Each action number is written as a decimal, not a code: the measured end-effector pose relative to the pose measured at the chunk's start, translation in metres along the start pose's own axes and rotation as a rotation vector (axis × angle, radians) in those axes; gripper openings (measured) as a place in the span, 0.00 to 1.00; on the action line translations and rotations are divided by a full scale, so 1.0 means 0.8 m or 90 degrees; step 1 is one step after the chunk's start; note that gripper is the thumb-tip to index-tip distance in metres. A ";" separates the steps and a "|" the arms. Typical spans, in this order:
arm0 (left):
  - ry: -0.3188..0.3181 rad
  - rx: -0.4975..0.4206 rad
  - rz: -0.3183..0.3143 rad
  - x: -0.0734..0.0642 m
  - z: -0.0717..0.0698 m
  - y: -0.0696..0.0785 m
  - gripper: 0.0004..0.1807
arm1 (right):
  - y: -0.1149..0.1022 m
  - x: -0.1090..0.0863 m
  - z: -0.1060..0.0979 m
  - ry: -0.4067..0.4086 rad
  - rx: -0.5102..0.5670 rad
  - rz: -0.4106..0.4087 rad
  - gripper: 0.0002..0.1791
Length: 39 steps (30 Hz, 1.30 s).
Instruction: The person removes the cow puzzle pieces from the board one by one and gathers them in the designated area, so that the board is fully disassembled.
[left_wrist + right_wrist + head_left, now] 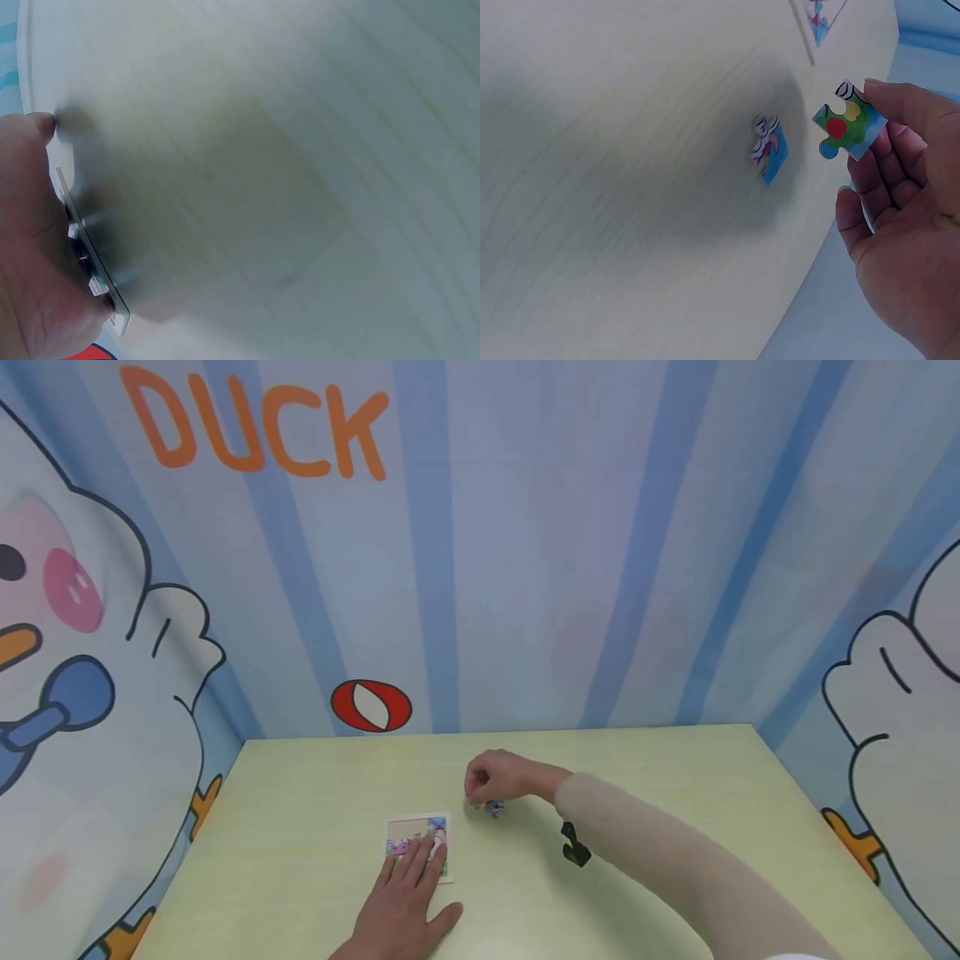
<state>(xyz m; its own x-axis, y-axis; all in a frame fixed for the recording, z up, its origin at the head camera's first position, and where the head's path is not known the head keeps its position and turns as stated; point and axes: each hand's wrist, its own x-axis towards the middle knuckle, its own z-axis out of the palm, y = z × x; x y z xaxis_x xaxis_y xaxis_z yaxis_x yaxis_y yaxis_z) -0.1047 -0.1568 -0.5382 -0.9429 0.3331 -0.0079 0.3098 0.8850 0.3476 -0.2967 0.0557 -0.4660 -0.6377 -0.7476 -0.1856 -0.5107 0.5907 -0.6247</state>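
My left hand (405,906) rests with straight fingers on a small picture puzzle board (401,829) with a white border. In the left wrist view the puzzle board (96,259) shows edge-on beneath the fingers, which hide part of its picture. To the right and a little farther off, my right hand (501,776) pinches a green and blue puzzle piece (863,132) between thumb and fingers, above the table. A second puzzle piece (770,150), blue and white, lies on the table close by. One corner of the puzzle board (822,16) appears at the top of the right wrist view.
A pale yellow table (315,785) carries everything. Behind it hangs a blue striped backdrop (517,568) with orange lettering and cartoon ducks at both sides. A small black object (575,846) sits against the right sleeve (660,852).
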 end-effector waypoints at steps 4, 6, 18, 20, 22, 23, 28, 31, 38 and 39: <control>-0.004 0.007 -0.003 0.000 0.000 0.001 0.47 | 0.009 -0.010 -0.005 0.003 -0.002 0.010 0.03; -0.004 0.011 -0.003 0.001 0.001 0.000 0.47 | 0.014 -0.015 -0.007 0.003 0.002 0.015 0.04; 0.005 0.011 0.001 0.000 0.003 -0.002 0.47 | 0.045 -0.035 -0.008 0.004 -0.003 0.059 0.05; 0.004 0.012 0.000 0.000 0.003 -0.001 0.47 | 0.048 -0.037 -0.007 0.006 -0.004 0.067 0.05; 0.002 0.011 -0.001 0.001 0.002 -0.001 0.47 | 0.051 -0.038 -0.007 0.007 -0.008 0.076 0.05; 0.001 0.011 -0.001 0.001 0.002 -0.001 0.47 | 0.052 -0.038 -0.007 0.008 -0.009 0.079 0.05; -0.009 0.015 -0.006 0.002 -0.001 0.001 0.47 | 0.057 -0.040 -0.006 0.014 -0.014 0.093 0.05; -0.011 0.018 -0.009 0.001 -0.003 0.003 0.47 | 0.058 -0.042 -0.006 0.017 -0.013 0.093 0.05; -0.021 0.013 -0.013 0.001 -0.005 0.004 0.48 | 0.062 -0.042 -0.003 0.033 -0.031 0.077 0.05; -0.021 0.013 -0.013 0.001 -0.005 0.004 0.48 | 0.063 -0.042 -0.003 0.035 -0.033 0.073 0.05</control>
<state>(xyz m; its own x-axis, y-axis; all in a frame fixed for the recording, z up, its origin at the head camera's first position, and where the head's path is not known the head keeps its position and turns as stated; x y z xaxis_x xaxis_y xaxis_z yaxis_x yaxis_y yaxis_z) -0.1053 -0.1550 -0.5335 -0.9447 0.3247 -0.0463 0.2927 0.8982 0.3279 -0.3020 0.1115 -0.4896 -0.7239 -0.6569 -0.2109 -0.4604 0.6876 -0.5614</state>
